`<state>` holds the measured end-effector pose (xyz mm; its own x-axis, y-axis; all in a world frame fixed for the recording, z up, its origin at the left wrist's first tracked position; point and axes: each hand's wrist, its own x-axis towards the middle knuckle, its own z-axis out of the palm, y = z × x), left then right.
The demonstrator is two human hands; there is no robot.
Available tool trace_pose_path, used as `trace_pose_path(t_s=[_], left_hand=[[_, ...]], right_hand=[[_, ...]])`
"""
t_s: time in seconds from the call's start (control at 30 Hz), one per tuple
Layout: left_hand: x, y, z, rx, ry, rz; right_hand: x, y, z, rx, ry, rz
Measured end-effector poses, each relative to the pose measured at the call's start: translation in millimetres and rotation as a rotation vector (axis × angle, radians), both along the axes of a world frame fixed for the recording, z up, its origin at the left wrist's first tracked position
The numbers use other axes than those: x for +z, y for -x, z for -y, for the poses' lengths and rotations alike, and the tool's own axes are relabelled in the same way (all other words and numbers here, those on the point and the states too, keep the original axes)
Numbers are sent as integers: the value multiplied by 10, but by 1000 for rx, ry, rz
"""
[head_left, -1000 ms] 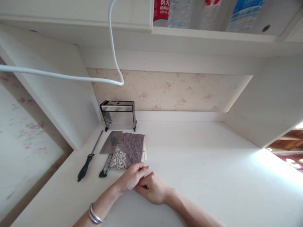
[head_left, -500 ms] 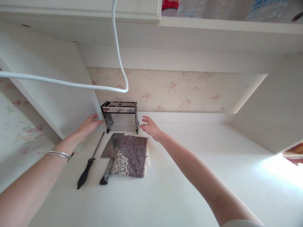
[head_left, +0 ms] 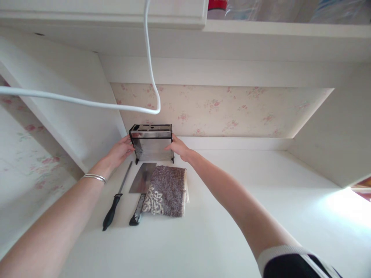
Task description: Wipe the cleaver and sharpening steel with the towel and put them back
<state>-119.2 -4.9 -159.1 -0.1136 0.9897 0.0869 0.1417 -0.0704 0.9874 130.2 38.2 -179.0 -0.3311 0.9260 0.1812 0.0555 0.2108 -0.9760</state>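
A metal knife holder (head_left: 152,148) with black edges, short feet and slots in its top stands upright at the back left of the counter. My left hand (head_left: 121,150) presses its fingers to the holder's left side. At the right side my right hand (head_left: 179,147) grips it, thumb across the front and the other fingers partly hidden behind. In front lie a cleaver (head_left: 143,177) with a dark handle and a folded brown knitted cloth (head_left: 168,191), which covers part of the blade. A sharpening steel (head_left: 112,210) with a black handle lies to the left.
The white counter (head_left: 220,227) extends to the right. A white side panel (head_left: 66,92) rises close by the left hand. Overhead are a cabinet (head_left: 101,15) and an open shelf with a red-topped item (head_left: 217,4). A white cable (head_left: 116,107) hangs across the upper left.
Both hands have closed in on the knife holder from its two sides and now touch it. The view has shifted slightly; the cleaver, cloth and sharpening steel lie as before.
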Motion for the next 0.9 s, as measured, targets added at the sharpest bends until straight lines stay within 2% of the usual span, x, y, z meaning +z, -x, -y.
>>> trace_pose_path(t_s=[0.1,0.2,0.33,0.43,0.6,0.77,0.9], left_hand=[[20,-32,52,-46,-16,146],[105,-115,104,-64,-14,303],[263,-345,175,-134,-43,324],[312,-598,216,-219,-52,317],[203,-1055,213,-312,2,309],[14,-1501,137,-411,42,314],[-137,-1841,51,-421,38,361]], right_hand=[[36,-140,76,9,-23,-24],[87,-295,174,-31,-34,-59],[240,-557,316,-66,3,-107],[371,-822,409,-98,53,-135],[432,-1335,533,-203,86,-125],[313,-1803,620,-308,91,-78],[211,-2089,660,-386,115,-59]])
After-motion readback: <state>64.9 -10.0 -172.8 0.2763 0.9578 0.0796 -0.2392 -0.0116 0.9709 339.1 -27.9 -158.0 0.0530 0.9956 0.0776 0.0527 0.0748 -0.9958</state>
